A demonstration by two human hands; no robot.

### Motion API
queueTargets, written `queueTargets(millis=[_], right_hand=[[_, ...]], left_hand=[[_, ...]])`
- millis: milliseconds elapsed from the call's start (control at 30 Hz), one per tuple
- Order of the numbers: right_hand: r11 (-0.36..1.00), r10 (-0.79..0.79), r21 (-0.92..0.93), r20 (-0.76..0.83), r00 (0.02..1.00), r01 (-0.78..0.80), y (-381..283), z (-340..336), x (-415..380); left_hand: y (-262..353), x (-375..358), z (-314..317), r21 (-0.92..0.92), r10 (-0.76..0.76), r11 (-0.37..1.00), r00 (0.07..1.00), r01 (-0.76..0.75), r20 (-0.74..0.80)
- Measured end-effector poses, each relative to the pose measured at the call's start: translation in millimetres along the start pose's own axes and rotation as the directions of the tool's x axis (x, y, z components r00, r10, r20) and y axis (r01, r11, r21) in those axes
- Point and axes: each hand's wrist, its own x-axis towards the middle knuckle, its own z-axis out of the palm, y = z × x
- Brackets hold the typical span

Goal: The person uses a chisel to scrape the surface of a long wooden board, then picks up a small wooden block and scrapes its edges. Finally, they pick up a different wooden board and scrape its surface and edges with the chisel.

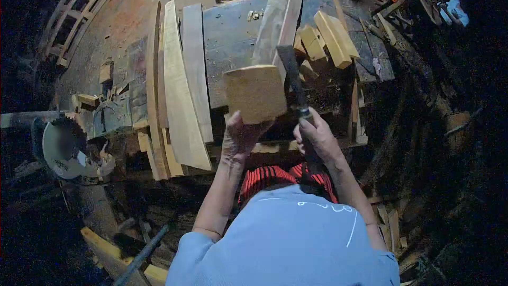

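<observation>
My left hand (242, 136) holds a squarish brown wooden block (255, 94) from below, its thumb on the near face and its other fingers mostly hidden behind the block. My right hand (319, 136) is wrapped round the handle of a long, dark, flat metal tool (294, 77), which looks like a rasp or file. The tool points up and away, just right of the block. A narrow gap shows between the tool's lower part and the block. Both are held above the near edge of the workbench (227, 32).
Long boards (182, 90) lie across the bench's left side. Cut wooden blocks (333, 39) are piled at its right. A circular saw blade (62, 145) stands at the far left. Another person (454, 10) is at the upper right. Wood scraps cover the floor.
</observation>
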Motion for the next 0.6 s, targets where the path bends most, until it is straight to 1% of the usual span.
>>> queueTargets(millis=[33, 67, 100, 133, 167, 200, 233, 267, 300, 333, 367, 400, 433, 467, 500, 533, 567, 600], right_hand=[[0.997, -0.064, 0.048, -0.007, 0.998, 0.064, 0.7, 0.6, 5.0], [0.998, -0.019, 0.066, -0.039, 0.999, 0.021, -1.9, 1.4, 7.6], [0.997, -0.012, 0.072, -0.037, 0.999, 0.014, -7.0, -0.5, 8.1], [1.000, -0.010, 0.026, -0.014, 1.000, 0.011, -14.1, -2.7, 8.6], [1.000, -0.009, -0.024, 0.010, 1.000, 0.009, -19.5, -6.6, 10.6], [0.998, 0.026, -0.064, 0.017, 1.000, -0.025, -20.4, -13.8, 14.3], [0.997, 0.031, -0.067, 0.021, 0.999, -0.030, -20.1, -20.1, 17.8], [0.992, 0.030, -0.125, 0.065, 0.997, -0.022, -19.4, -26.3, 21.8], [0.983, 0.031, -0.183, 0.115, 0.993, -0.009, -20.5, -30.2, 25.1], [0.982, 0.031, -0.187, 0.136, 0.990, -0.005, -23.1, -31.5, 27.5], [0.965, 0.002, -0.257, 0.186, 0.982, 0.047, -25.0, -31.5, 29.8], [0.942, -0.027, -0.319, 0.237, 0.971, 0.103, -26.7, -31.6, 31.6], [0.943, -0.031, -0.312, 0.254, 0.967, 0.112, -30.4, -32.9, 30.9], [0.945, 0.008, -0.318, 0.243, 0.970, 0.072, -34.5, -36.6, 27.3], [0.945, 0.053, -0.325, 0.229, 0.972, 0.025, -35.4, -42.0, 23.6], [0.930, 0.025, -0.364, 0.214, 0.977, 0.055, -31.4, -49.6, 23.3], [0.929, 0.031, -0.365, 0.222, 0.975, 0.054, -33.7, -55.5, 19.3], [0.909, 0.059, -0.414, 0.241, 0.969, 0.048, -39.3, -60.3, 11.8]], left_hand=[[-9.1, -2.7, -1.6, -0.005, 0.005, 1.000, 1.000, -0.005, -0.009], [-16.5, -5.8, -3.5, 0.072, 0.038, 0.997, 0.999, -0.036, -0.025], [-21.6, -10.7, -2.9, 0.151, 0.069, 0.987, 0.997, -0.062, -0.043], [-25.1, -15.7, -0.9, 0.225, 0.127, 0.967, 0.992, -0.118, -0.025], [-24.6, -20.2, 3.3, 0.225, 0.127, 0.967, 0.991, -0.116, -0.034], [-19.3, -25.1, 8.7, 0.471, 0.102, 0.882, 0.981, -0.013, -0.164], [-12.6, -28.9, 11.2, 0.667, 0.110, 0.735, 0.950, 0.119, -0.291], [-7.1, -30.7, 2.9, 0.687, 0.107, 0.712, 0.945, 0.145, -0.310], [-2.8, -29.4, -7.3, 0.686, 0.123, 0.715, 0.942, 0.135, -0.313], [3.4, -25.5, -15.4, 0.750, 0.076, 0.661, 0.992, 0.027, -0.102], [9.1, -21.9, -19.0, 0.792, 0.011, 0.603, 0.994, -0.094, 0.109], [9.3, -23.1, 22.3, 0.769, 0.037, 0.634, 0.989, 0.087, -0.143], [1.2, -18.4, 20.8, 0.776, 0.054, 0.626, 0.988, 0.080, -0.145], [-8.6, -13.5, 12.1, 0.840, 0.251, 0.531, 0.967, -0.112, -0.030], [-13.6, -12.0, 13.0, 0.873, 0.423, 0.399, 0.901, -0.283, 0.099], [-11.2, -9.8, 15.2, 0.922, 0.463, 0.235, 0.869, -0.309, 0.173], [-13.2, -7.3, 20.7, 0.923, 0.471, 0.233, 0.866, -0.306, 0.168], [-18.5, -4.8, 31.1, 0.911, 0.556, 0.333, 0.831, -0.242, 0.017]])
